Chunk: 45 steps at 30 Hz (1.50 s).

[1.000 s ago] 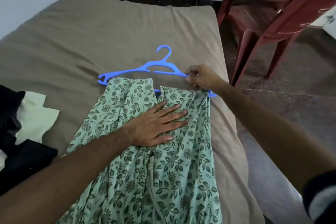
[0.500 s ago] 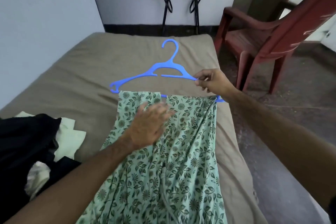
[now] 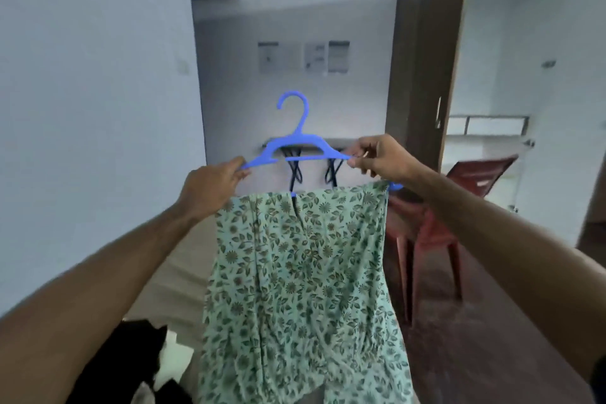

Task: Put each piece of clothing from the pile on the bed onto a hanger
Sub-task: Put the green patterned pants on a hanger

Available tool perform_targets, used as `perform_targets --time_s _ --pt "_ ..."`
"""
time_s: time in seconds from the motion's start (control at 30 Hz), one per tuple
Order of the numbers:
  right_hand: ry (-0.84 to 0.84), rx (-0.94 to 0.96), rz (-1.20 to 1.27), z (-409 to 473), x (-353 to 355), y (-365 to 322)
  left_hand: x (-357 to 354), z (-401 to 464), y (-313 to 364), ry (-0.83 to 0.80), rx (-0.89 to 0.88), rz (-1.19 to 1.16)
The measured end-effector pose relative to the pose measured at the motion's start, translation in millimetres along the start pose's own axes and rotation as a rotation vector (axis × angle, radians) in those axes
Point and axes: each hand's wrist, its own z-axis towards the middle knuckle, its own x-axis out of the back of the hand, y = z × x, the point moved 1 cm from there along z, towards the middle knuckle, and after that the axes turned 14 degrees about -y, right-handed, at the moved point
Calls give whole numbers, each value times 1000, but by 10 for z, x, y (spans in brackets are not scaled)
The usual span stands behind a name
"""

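Both hands hold a blue hanger [image 3: 296, 144] upright: left hand [image 3: 210, 184] and right hand [image 3: 380, 157] gripping its shoulders, green floral garment [image 3: 301, 289] draped below.

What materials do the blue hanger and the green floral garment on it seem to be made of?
The blue hanger looks like moulded plastic: one uniform colour, smooth, thin flat arms with a one-piece hook. The green floral garment looks like light woven cloth, perhaps cotton or rayon: matte, printed with leaves, hanging in soft folds. The exact fibre cannot be told.
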Motion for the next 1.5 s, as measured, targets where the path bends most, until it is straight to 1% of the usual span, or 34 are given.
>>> perform_targets --time_s 0.07,0.13,0.2,0.27,0.33,0.47,0.57,0.67,0.77,0.87,0.97,1.0,1.07,1.23,1.33,1.5 --pt "50 11 -29 -116 271 -216 383 31 134 117 -17 63" --pt "93 25 -24 -198 486 -293 677 95 299 207 -24 78" --pt "154 7 -35 -277 624 -247 850 200 480 264 -40 61" --pt "182 -41 -75 -331 724 -92 883 334 644 282 -53 49" --pt "180 -78 -103 -330 820 156 763 524 761 273 -57 31" --pt "217 -76 -18 -149 994 869 272 1066 916 268 -59 15" --pt "203 -88 28 147 1143 1419 -171 1549 1051 212 -83 16" --pt "174 -98 47 395 1501 1794 -322 2053 1256 168 -126 -34" --pt "197 -96 111 477 2128 2010 -90 2698 1647 106 -147 -38" --pt "200 -125 107 549 3013 2038 387 3397 2126 61 -163 -72" --pt "199 -143 78 652 4048 1890 1007 4009 2666 65 -173 -107" --pt "204 -145 65 700 4509 1815 1269 4286 2877 73 -168 -133" --pt "192 -117 33 765 4864 1736 1458 4491 3010 78 -168 -170" --pt "202 -154 21 1049 6258 1415 2117 5406 3559 107 -217 -284" --pt "246 -164 -13 1207 6836 1323 2401 5843 3831 154 -243 -267" --pt "293 -207 -40 1290 7424 1546 2429 6370 4254 211 -279 -232"
